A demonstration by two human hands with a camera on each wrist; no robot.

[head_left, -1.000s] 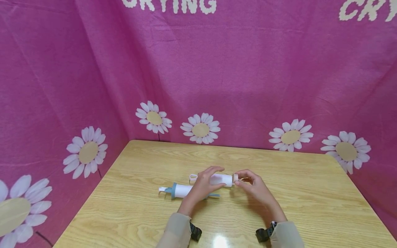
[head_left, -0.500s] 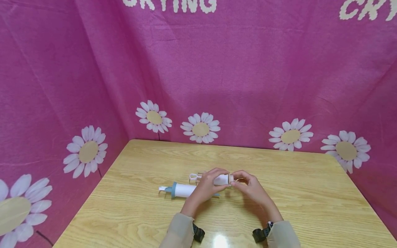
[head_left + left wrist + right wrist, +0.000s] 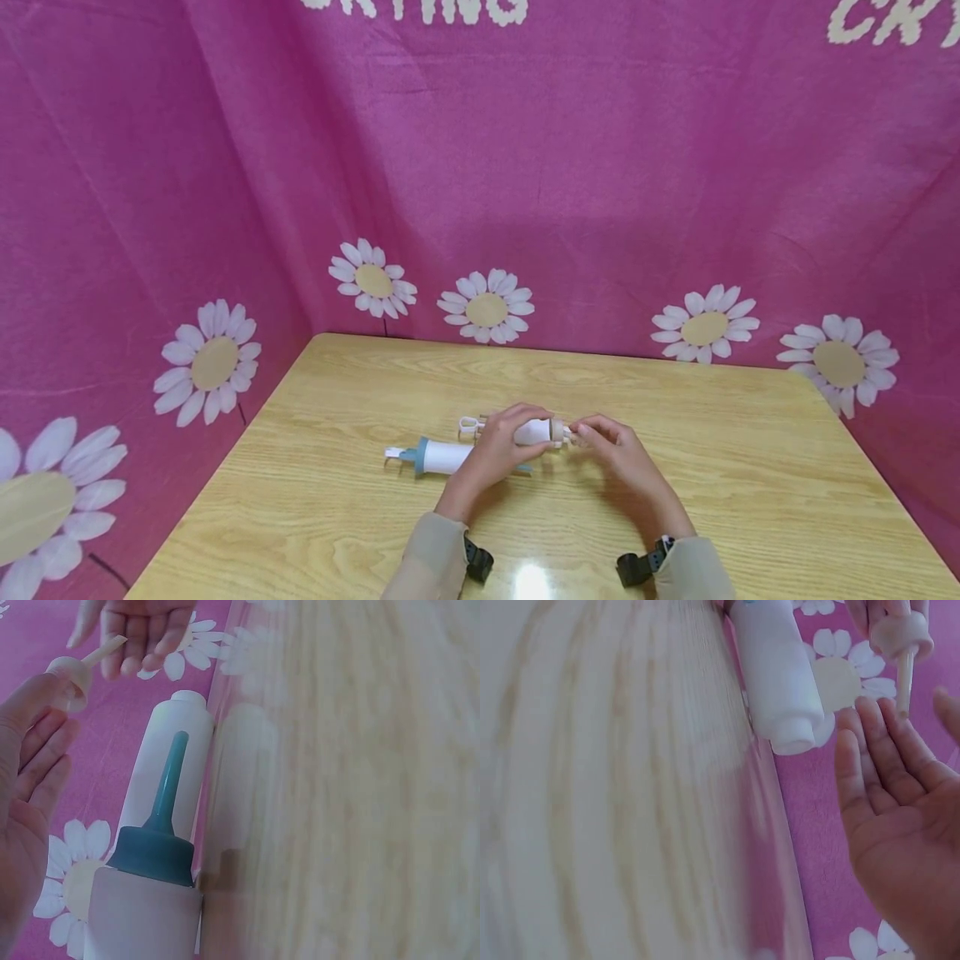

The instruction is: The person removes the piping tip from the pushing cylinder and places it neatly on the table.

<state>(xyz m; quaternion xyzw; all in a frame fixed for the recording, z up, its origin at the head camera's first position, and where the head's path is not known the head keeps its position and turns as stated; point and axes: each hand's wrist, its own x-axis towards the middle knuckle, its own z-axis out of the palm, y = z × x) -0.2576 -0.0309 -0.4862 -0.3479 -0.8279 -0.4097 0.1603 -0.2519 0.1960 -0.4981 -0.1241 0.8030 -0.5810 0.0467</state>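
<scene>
My left hand (image 3: pixel 501 443) grips a white tube (image 3: pixel 536 432) with a beige nozzle cap (image 3: pixel 557 431) just above the wooden table (image 3: pixel 720 467). The left wrist view shows that cap (image 3: pixel 69 676) beside my thumb. My right hand (image 3: pixel 611 446) hovers at the nozzle's thin tip, fingers relaxed and palm showing (image 3: pixel 900 802); the tip (image 3: pixel 904 690) nearly touches its fingers. A second white tube with a blue cap (image 3: pixel 441 457) lies on the table just left of my left hand. Its teal nozzle (image 3: pixel 159 825) shows close up.
Pink cloth with white daisies (image 3: pixel 486 308) hangs behind the table and along its left side. Bare wood lies to the right and in front of the hands. Black wrist straps (image 3: pixel 633 568) sit on both sleeves.
My right hand has let go of the beige cap and drawn back a little to the right. The left hand still holds the tube, shifted slightly.
</scene>
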